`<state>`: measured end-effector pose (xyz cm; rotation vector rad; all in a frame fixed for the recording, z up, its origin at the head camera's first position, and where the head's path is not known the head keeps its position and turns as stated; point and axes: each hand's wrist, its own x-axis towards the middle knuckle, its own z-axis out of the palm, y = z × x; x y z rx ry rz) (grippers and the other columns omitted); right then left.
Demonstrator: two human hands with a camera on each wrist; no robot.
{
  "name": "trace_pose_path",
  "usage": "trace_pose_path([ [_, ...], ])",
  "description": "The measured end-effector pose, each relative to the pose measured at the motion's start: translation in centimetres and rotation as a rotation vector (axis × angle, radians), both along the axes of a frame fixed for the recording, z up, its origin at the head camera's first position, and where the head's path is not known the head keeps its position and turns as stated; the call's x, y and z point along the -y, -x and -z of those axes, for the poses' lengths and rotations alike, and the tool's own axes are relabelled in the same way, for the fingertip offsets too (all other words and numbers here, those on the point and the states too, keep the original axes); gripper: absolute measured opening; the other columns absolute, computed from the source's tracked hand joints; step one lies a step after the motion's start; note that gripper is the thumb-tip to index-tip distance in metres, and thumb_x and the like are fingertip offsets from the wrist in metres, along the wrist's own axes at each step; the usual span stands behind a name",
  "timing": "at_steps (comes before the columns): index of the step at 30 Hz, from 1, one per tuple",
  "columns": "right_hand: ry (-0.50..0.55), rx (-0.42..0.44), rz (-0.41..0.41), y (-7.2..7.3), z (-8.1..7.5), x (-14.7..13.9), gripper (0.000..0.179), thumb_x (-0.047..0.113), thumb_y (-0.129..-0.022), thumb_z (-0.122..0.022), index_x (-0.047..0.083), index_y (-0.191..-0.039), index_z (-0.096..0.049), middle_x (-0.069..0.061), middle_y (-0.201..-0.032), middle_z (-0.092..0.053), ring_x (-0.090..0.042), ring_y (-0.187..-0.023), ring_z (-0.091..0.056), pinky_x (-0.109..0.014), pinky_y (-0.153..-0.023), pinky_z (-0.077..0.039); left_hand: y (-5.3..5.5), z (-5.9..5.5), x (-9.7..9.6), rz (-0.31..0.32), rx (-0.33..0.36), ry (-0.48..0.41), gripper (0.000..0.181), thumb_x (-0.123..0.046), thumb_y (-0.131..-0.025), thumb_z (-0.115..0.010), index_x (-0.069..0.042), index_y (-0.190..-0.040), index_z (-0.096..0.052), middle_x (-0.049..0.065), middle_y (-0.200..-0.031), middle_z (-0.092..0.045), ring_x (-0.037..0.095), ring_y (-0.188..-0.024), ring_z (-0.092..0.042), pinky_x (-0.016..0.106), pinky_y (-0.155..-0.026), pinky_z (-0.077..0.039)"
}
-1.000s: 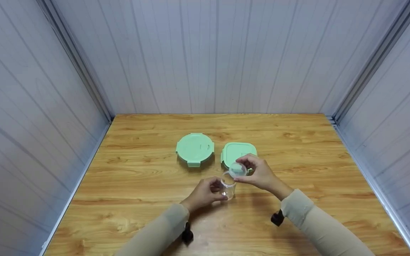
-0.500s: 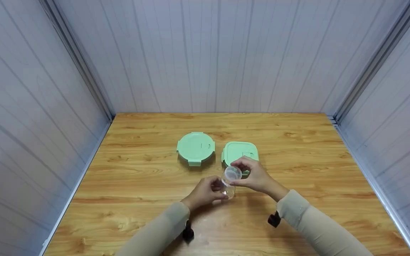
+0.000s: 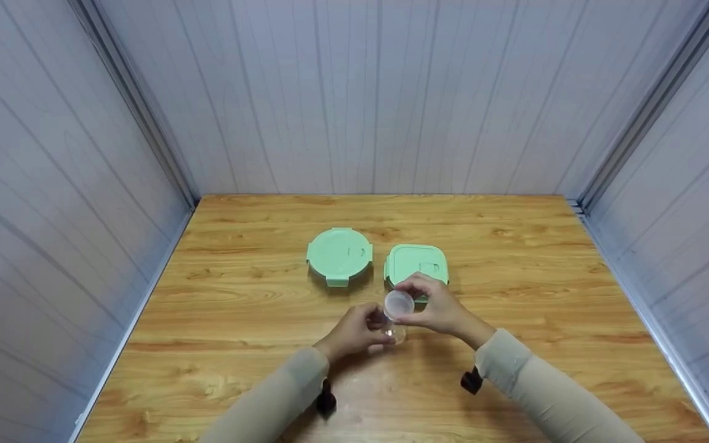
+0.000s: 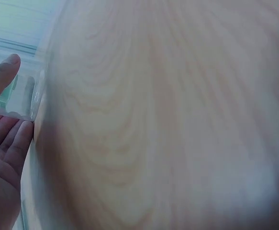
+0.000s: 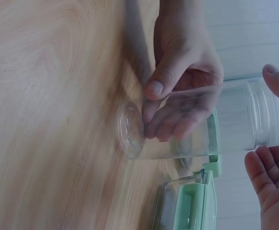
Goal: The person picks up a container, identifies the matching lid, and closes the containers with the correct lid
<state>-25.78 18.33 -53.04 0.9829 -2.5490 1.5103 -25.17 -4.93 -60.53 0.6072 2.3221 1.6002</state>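
A clear, see-through jar [image 3: 397,334] stands upright on the table, its round base showing in the right wrist view. My left hand [image 3: 354,331] grips its lower body, thumb on one side and fingers curled round the other. Over the jar's mouth sits a translucent white lid [image 3: 399,304], flush with the neck in the right wrist view. The right hand [image 3: 440,309] holds this lid by its edge between thumb and fingers. At the left border of the left wrist view, part of the jar [image 4: 24,93] shows against the left fingers [image 4: 19,143].
Behind the hands is a square container with a green lid [image 3: 413,261], partly covered by the right hand. A round green-lidded container [image 3: 339,253] stands to its left. Pale panelled walls [image 3: 354,98] border the wooden table [image 3: 237,295] at the back and sides.
My right hand has moved left and slightly down, bringing the lid from tilted beside the jar's rim to over its mouth. The left hand keeps its grip on the jar.
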Motion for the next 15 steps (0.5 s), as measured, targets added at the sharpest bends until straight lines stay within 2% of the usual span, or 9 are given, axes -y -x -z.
trace_pose_path([
  [5, 0.005, -0.006, 0.002, -0.01, 0.17, 0.08, 0.051, 0.016, -0.078, -0.099, 0.002, -0.121, -0.077, -0.013, -0.113, -0.074, -0.02, -0.102, -0.068, -0.027, -0.088, -0.059, 0.06, 0.02, -0.03, -0.001, 0.018, -0.004, 0.036, -0.008, -0.085, -0.093, 0.0, -0.111, -0.07, 0.012, -0.112, -0.077, 0.023, -0.111, -0.075, 0.037, -0.103, -0.062],
  [15, 0.003, 0.016, 0.009, -0.08, 0.26, 0.12, 0.055, 0.017, -0.078, -0.1, -0.001, -0.124, -0.076, -0.013, -0.115, -0.074, -0.024, -0.105, -0.068, -0.028, -0.09, -0.06, -0.12, -0.22, -0.01, 0.006, 0.014, -0.012, 0.035, -0.007, -0.086, -0.092, -0.001, -0.111, -0.069, 0.006, -0.109, -0.074, 0.014, -0.106, -0.07, 0.032, -0.101, -0.061],
])
